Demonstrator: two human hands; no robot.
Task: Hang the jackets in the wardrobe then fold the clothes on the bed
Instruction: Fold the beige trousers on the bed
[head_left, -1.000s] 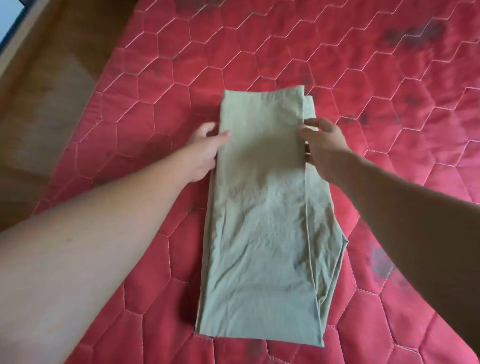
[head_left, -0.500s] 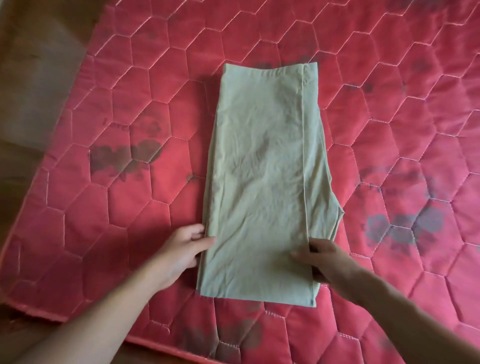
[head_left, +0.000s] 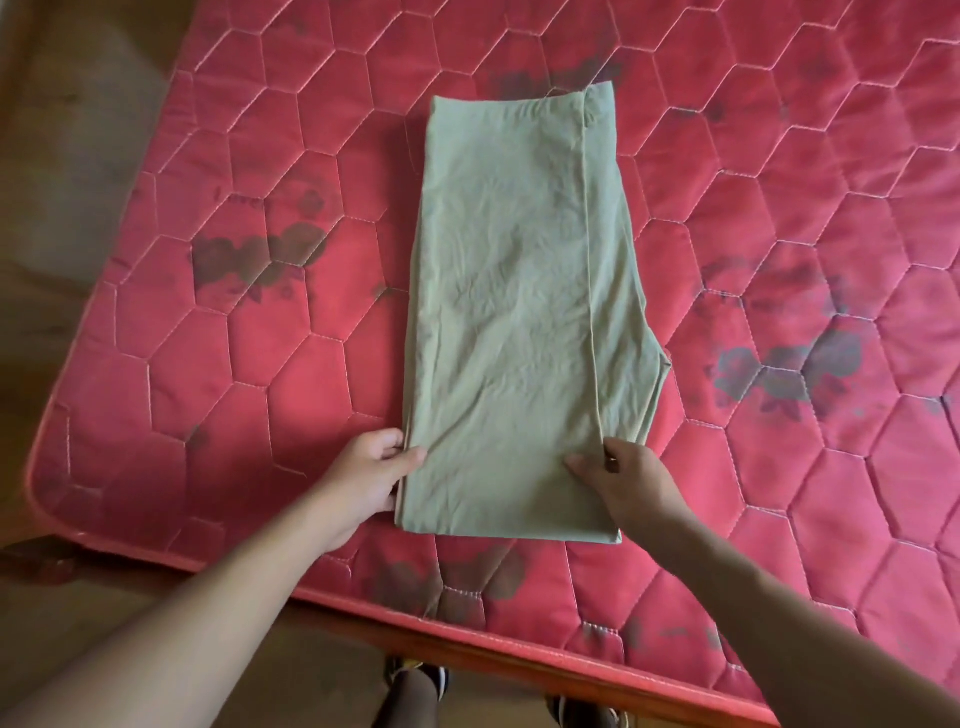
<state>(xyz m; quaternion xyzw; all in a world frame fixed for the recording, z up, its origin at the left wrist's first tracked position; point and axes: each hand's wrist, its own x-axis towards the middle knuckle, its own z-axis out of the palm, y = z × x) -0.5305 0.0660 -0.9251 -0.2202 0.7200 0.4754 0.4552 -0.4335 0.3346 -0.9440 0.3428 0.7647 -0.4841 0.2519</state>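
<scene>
We see a green cloth (head_left: 519, 312) lying flat on the red bed (head_left: 208, 415). It is folded into a long shape. Its short end is near the front edge of the bed, and its far end points up toward the middle of the bed. A seam (head_left: 589, 260) runs down its right side, and a bit of cloth sticks out past the seam.

The left hand (head_left: 371, 480) is at the cloth's left edge, near the bottom corner. Its thumb lies on top of the cloth and its fingers (head_left: 387, 440) are curled at the edge, so it pinches the cloth there. The right hand (head_left: 631, 480) is across from it on the right side. Its thumb presses on top and its fingers curl in at the seam, so it holds the cloth too.

The bed has six-sided shapes sewn into it and some dark flower marks. Past the bed's edge we see the brown floor (head_left: 78, 156) and the person's dark shoes (head_left: 415, 678).
</scene>
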